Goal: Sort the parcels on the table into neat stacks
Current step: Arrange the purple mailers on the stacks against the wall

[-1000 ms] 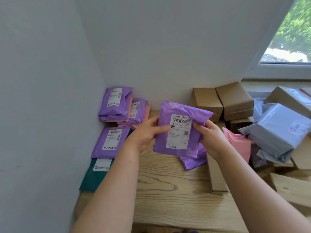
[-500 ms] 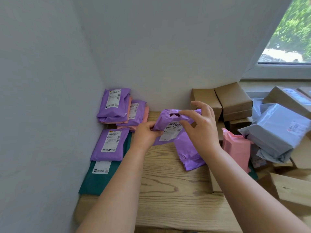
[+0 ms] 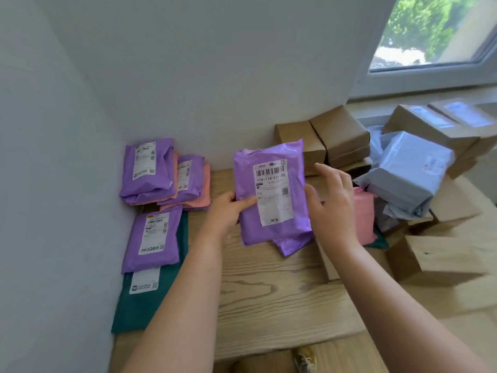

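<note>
My left hand (image 3: 228, 211) grips the left edge of a purple parcel (image 3: 269, 195), thumb on its front, holding it upright above the wooden table (image 3: 269, 292) with its white label facing me. My right hand (image 3: 333, 205) is at the parcel's right edge, fingers spread and loose, the thumb touching it. Under the held parcel a second purple parcel (image 3: 293, 244) lies on the table. At the left wall lie two purple-on-pink stacks (image 3: 148, 170) (image 3: 191, 181) and a purple parcel (image 3: 153, 238) on a dark green one (image 3: 142, 305).
Brown cardboard boxes (image 3: 338, 135) stand against the back wall. At the right sit a pink parcel (image 3: 363, 214), a pale blue-grey parcel (image 3: 406, 173) and more cardboard boxes (image 3: 435, 125), (image 3: 430, 257). A window is at the top right.
The purple parcel was tipped back and flat half a second ago; now it stands upright again with its label facing me. My right hand came off its top to its right edge.
</note>
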Motion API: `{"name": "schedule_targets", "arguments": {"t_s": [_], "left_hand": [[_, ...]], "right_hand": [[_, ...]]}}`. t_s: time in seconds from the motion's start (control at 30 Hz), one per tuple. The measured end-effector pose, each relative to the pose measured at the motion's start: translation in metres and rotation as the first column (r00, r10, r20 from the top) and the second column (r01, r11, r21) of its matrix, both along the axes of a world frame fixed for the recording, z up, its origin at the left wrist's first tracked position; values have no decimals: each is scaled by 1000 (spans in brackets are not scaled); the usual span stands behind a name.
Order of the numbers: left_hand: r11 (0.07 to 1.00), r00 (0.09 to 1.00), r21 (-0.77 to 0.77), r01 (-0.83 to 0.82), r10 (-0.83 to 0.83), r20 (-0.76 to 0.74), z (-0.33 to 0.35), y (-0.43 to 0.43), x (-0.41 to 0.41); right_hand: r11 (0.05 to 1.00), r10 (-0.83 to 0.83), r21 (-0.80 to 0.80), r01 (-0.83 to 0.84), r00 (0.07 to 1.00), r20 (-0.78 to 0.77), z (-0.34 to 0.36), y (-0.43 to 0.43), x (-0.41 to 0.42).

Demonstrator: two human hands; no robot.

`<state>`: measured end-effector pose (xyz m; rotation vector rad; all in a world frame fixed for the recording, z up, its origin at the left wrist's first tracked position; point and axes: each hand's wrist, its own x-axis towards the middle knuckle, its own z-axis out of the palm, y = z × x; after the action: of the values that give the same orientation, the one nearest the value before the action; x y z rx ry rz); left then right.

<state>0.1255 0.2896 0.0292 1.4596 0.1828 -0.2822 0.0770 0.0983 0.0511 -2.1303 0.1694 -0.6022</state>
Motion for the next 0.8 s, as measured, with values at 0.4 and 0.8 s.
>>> {"name": "schedule_targets", "arguments": {"t_s": [0.4,0.8], "left_hand": [[909,913,-245,336,-379,-151,-18,-195,-53],[827,800,-232,513,-558,-222,-29,-494,-172]], "right_hand": [[849,-292,350,396,904,-313,-36,-154,-125],[608,-382,590,531,847,-369,-40,-420,-280]]}}
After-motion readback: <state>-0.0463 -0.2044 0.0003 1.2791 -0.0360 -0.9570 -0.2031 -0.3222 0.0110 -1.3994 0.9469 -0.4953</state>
